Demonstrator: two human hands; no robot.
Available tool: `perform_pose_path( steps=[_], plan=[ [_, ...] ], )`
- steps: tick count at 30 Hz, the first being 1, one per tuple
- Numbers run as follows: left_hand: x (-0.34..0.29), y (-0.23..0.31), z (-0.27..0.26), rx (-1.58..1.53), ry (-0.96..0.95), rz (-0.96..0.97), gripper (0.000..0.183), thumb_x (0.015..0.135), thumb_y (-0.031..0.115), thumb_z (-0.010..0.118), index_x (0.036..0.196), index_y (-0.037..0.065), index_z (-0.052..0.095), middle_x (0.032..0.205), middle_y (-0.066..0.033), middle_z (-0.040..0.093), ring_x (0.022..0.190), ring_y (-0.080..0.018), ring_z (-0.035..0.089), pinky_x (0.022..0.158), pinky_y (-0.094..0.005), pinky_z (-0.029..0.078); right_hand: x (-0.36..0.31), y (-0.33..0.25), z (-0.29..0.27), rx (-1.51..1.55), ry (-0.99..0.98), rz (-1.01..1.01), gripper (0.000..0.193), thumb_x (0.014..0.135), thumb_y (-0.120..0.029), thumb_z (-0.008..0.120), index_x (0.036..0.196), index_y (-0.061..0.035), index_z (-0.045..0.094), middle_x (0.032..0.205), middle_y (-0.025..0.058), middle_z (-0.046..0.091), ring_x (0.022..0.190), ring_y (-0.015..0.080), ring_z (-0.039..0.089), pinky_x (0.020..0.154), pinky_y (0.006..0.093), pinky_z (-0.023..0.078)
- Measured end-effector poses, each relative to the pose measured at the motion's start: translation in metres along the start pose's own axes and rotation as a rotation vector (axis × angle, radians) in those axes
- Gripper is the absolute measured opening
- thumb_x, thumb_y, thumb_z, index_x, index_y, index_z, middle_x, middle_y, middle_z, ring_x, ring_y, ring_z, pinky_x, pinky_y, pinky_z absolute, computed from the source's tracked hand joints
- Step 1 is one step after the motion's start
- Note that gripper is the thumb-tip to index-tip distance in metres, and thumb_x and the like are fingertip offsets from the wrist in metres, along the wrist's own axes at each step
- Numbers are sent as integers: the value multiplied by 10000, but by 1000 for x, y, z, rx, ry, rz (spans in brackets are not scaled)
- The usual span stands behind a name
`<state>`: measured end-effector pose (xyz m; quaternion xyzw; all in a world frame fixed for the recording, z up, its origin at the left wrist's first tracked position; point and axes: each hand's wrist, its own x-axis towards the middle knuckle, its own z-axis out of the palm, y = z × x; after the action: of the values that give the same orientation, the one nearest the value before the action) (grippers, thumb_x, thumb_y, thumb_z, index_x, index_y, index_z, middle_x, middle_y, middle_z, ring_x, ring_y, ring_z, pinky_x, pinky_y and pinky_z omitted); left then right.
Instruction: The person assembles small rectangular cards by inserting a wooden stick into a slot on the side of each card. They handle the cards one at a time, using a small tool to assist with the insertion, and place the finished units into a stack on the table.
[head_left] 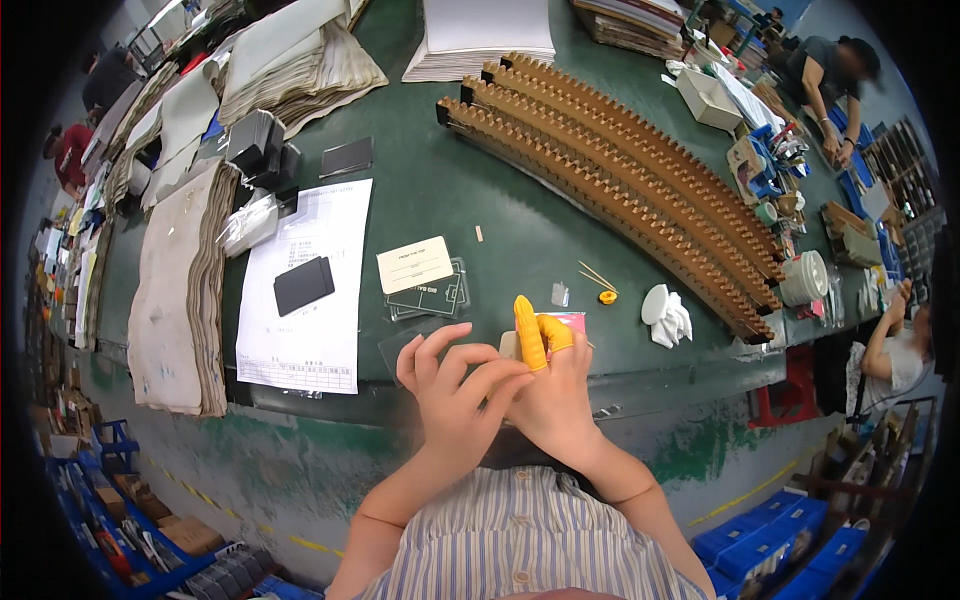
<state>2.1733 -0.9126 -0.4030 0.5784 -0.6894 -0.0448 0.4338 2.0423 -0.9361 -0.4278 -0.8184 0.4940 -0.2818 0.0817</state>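
My left hand (455,385) reaches across to my right hand (555,400) at the table's front edge. Its thumb and index finger pinch the rolled rim of a yellow finger cot (528,335) on an upright finger of my right hand. A second yellow finger cot (557,333) covers a bent finger beside it; nothing shows in the right hand's grip. Just beyond lie a pink card or packet (573,319), partly hidden, and a small clear plastic piece (560,294). A cream card (415,264) rests on dark printed clear sheets (430,296) to the left.
Long brown slotted racks (620,180) curve across the right side. A printed sheet (300,345) carries black cards (304,286). Paper stacks (180,300) line the left. Wooden sticks (598,271), a yellow ring-like roll (607,298) and white cloth (667,316) lie right. Other people work nearby.
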Motion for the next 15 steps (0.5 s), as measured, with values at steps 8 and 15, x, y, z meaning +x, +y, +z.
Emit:
perform_pose_path(
  steps=[8,15],
  plan=[
    [-2,5,14,104,-15,46,100,788,127,712,836,124,625,903,3,563,1115,-241,501,1012,-435,249,-8,2,6,-60,22,-29,697,718,-134,711,1355,39,486,1241,186,440,1124,370,416,885,478,361],
    [-19,6,0,-287,-332,80,243,737,32,647,950,112,560,1021,-70,521,1124,-309,469,938,-446,295,-2,9,-8,25,132,27,655,753,-200,710,1326,49,512,1273,192,447,1123,362,418,883,457,343]
  ],
)
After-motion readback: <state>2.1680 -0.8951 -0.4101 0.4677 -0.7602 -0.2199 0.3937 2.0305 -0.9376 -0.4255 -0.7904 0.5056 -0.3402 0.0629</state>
